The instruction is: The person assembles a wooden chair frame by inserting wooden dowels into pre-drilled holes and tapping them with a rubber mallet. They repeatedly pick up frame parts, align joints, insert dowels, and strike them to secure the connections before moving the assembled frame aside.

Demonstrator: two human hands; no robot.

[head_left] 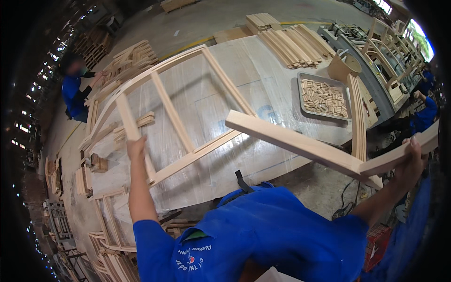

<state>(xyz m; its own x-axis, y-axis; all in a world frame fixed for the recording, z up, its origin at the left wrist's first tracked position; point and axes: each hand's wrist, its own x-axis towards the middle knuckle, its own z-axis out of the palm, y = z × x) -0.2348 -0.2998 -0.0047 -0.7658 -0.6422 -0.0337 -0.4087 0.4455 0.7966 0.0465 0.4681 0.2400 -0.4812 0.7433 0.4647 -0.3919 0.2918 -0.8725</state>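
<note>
Both grips are busy. With my left hand (136,149) I hold closed around one upright bar of the wooden frame (176,117), which lies on the plastic-covered surface (263,70) in front of this grip. My right hand (412,157) is closed on the corner of the L-shaped wooden piece (300,143), which hangs in the air to the left of this grip. I judge this piece stiff and rather light, but long, so it will swing; holding near the joint seems safer. The frame's joints may be weak.
</note>
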